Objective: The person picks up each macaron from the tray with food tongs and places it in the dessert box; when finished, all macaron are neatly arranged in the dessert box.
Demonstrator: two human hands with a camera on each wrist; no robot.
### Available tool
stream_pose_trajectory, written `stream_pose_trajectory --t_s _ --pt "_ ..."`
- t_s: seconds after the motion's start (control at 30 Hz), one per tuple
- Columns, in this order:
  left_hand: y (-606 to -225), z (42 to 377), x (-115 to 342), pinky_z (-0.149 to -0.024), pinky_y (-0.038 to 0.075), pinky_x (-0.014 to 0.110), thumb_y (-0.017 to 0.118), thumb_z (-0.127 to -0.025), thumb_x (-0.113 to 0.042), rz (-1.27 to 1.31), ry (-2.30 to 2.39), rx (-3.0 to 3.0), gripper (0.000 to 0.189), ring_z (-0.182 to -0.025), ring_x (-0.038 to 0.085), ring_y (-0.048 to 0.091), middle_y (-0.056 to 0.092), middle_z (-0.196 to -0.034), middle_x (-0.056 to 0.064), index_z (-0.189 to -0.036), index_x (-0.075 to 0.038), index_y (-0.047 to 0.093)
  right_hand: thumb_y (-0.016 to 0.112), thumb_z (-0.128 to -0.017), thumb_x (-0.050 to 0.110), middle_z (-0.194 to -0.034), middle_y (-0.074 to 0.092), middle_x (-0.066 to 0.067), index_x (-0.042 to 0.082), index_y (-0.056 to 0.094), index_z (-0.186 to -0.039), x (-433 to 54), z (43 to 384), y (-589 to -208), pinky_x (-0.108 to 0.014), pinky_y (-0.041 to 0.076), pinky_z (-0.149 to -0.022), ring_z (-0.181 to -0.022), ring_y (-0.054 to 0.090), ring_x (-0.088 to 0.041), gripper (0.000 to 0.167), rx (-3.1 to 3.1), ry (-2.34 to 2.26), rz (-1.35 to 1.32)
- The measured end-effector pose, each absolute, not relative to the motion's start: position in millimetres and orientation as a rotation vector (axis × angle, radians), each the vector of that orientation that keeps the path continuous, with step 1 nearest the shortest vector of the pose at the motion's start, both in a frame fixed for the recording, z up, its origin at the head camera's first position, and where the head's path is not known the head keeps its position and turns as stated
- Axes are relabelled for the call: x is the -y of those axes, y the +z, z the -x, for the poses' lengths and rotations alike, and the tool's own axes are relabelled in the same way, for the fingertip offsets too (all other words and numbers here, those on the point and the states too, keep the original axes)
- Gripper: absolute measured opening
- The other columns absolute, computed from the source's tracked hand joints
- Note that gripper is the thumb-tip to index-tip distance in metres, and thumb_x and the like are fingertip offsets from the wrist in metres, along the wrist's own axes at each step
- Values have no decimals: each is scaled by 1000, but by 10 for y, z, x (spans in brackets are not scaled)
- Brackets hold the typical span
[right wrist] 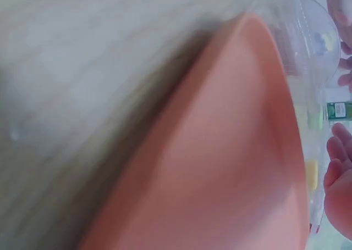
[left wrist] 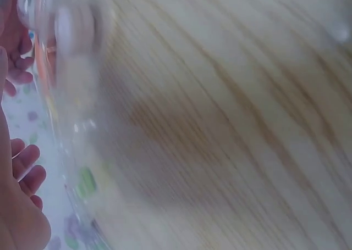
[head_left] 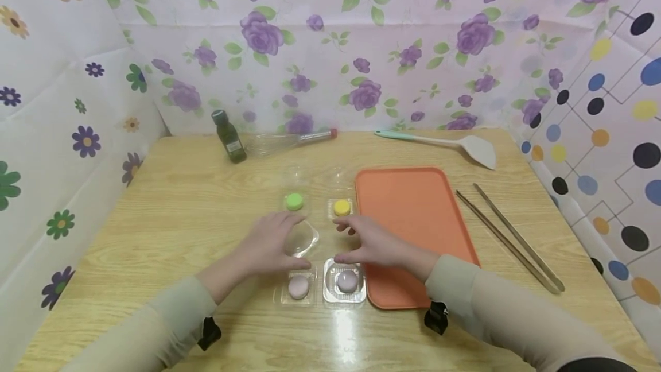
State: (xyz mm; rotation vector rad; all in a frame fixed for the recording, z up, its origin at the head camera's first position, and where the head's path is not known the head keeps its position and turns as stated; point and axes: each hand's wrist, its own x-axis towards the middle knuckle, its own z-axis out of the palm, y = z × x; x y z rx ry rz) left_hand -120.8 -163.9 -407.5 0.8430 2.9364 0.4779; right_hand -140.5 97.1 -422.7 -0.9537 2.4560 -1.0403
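Four clear plastic boxes stand in two rows, each with a round macaron-like piece: green (head_left: 294,201), yellow (head_left: 342,207), pale pink (head_left: 298,287) and pale lilac (head_left: 348,281). My left hand (head_left: 268,243) is beside a raised clear domed lid (head_left: 308,239) above the pink piece's box, fingers and thumb spread apart; whether it touches the lid I cannot tell. Over the left edge of the orange tray (head_left: 408,200) hovers my right hand (head_left: 374,240), thumb close above the lilac piece's box (head_left: 327,297), fingers loosely bent around nothing visible.
Right of the tray lie long metal tongs (head_left: 516,240). Along the back are a dark green bottle (head_left: 229,138), a whisk (head_left: 294,139) and a white spatula (head_left: 475,149) with a mint handle. Patterned cloths enclose the wooden table (head_left: 170,211) at the back and both sides.
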Motion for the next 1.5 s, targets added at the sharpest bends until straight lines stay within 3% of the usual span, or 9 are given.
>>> stream_pose_trajectory --t_s 0.33,0.77,1.17,1.4,1.5 --pt "-4176 1303 1902 -101 32 55 74 -64 -62 -754 483 -2958 94 -121 32 43 50 -132 12 -135 -8 46 73 -79 40 -125 55 -6 7 36 -141 -678 1501 -4227 -31 45 -92 -109 53 -19 79 -2433 -955 913" --pt "-4284 1384 2051 -99 30 56 65 -62 -74 -716 545 -2872 102 -118 31 44 52 -129 11 -135 -6 46 75 -77 36 -123 57 -11 1 34 -141 -454 1543 -4273 -35 43 -96 -110 54 -22 84 -2444 -888 892" --pt "-4277 1383 1957 -99 31 53 72 -63 -64 -760 576 -2830 98 -116 31 44 53 -127 11 -137 -6 45 77 -76 22 -118 58 -13 -1 34 -141 -340 1564 -4253 -32 47 -89 -99 58 -20 81 -2460 -906 815" --pt "-4273 1394 1917 -100 29 54 73 -63 -63 -757 599 -2809 99 -117 30 44 52 -129 11 -139 -7 42 79 -71 15 -112 58 -9 4 26 -146 -345 1549 -4243 -30 48 -85 -94 57 -17 92 -2452 -918 784" --pt "-4281 1399 1892 -103 26 55 74 -63 -62 -751 610 -2797 99 -121 30 42 49 -134 10 -140 -10 40 81 -67 15 -117 57 -7 8 24 -148 -344 1546 -4247 -28 48 -82 -93 56 -14 99 -2450 -901 790"
